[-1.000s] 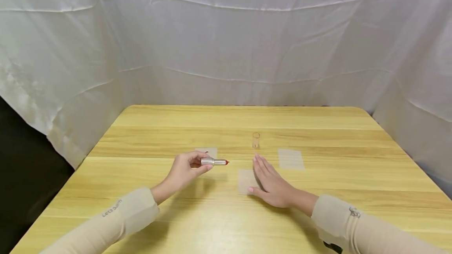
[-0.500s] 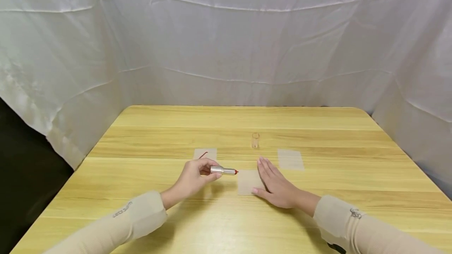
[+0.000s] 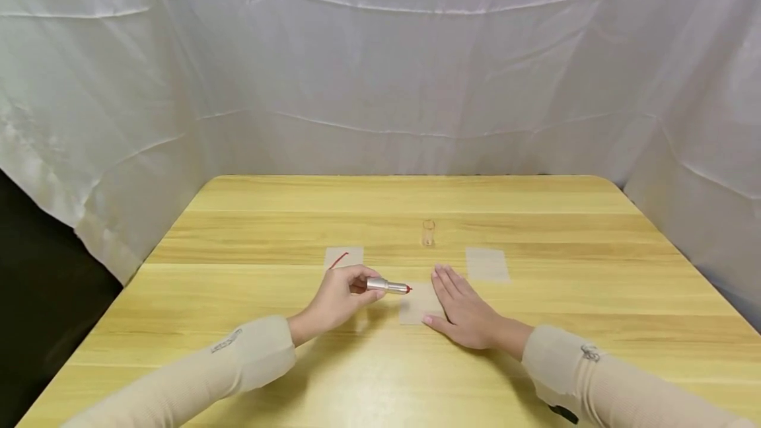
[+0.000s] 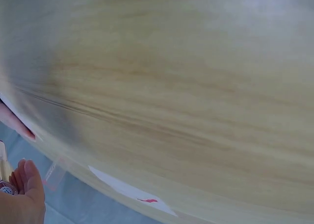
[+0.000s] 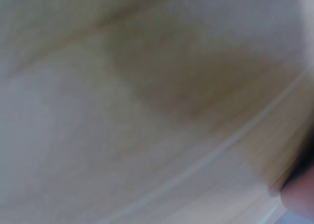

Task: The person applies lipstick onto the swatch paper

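Note:
In the head view my left hand (image 3: 335,299) pinches the silver base of a lipstick (image 3: 386,285) between thumb and fingers. Its red tip points right, over the near edge region of a small pale paper (image 3: 413,310). My right hand (image 3: 466,314) lies flat with straight fingers on that paper's right side, hiding part of it. A second paper (image 3: 355,256), bearing a red stroke, lies behind my left hand. The left wrist view catches the left hand (image 4: 27,192) at its lower left corner; the right wrist view shows only a fingertip (image 5: 299,194).
A clear cap (image 3: 429,233) stands upright on the wooden table (image 3: 368,382), beyond the hands. To the right of it lies a third, unmarked paper (image 3: 487,264). Pale curtains (image 3: 380,71) hang around the table's back and sides.
My left hand has moved right and slightly nearer with the lipstick, bringing its tip over the middle paper and uncovering the red stroke. My right hand has shifted slightly right, exposing more paper.

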Demonstrator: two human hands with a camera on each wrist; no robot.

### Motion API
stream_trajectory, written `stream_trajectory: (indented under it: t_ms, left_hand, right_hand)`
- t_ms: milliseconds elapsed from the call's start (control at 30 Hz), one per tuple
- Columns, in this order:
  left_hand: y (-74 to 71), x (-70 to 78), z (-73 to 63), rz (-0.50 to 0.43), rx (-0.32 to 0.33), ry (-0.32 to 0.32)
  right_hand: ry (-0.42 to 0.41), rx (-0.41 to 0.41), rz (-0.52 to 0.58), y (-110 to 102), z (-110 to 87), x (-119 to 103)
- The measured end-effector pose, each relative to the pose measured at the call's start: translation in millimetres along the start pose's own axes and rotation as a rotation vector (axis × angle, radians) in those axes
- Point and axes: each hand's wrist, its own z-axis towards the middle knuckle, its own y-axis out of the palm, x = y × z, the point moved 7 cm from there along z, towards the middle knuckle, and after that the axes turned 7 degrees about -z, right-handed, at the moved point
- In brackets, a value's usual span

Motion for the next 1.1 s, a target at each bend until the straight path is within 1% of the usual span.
stream_trajectory:
  t_ms: [200, 267, 367, 567, 733, 867, 1000, 1100]
  left_hand:
    - [6.3, -3.7, 3.5, -0.005, -0.022, -0.005]
    - [7.4, -4.8, 3.9, 0.0, -0.023, -0.017]
    - [8.5, -6.0, 5.1, 0.015, -0.02, -0.017]
    - [11.9, -4.6, 9.7, 0.039, -0.041, 0.033]
    - [13.1, -3.4, 16.1, 0.06, -0.035, 0.035]
    - [13.9, -0.2, 21.7, 0.101, -0.023, 0.049]
    - [17.0, 2.6, 25.8, 0.132, -0.036, 0.073]
    - [21.0, 3.9, 28.1, 0.167, -0.062, 0.096]
  right_hand:
    - [0.007, 0.007, -0.01, 1, -0.3, 1]
    - [0.005, 0.014, -0.009, 1, -1.1, 0]
    - [-0.003, 0.029, -0.011, -1, -1.6, -1]
    - [0.001, 0.026, -0.037, -1, -1.4, 0]
    - [-0.002, 0.028, -0.026, -3, -1.5, -2]
    - [0.008, 0.019, -0.034, -3, -1.1, -3]
    - [0.009, 0.023, -0.04, -2, -0.5, -2]
    - [0.004, 0.03, -0.041, -1, 0.0, -2]
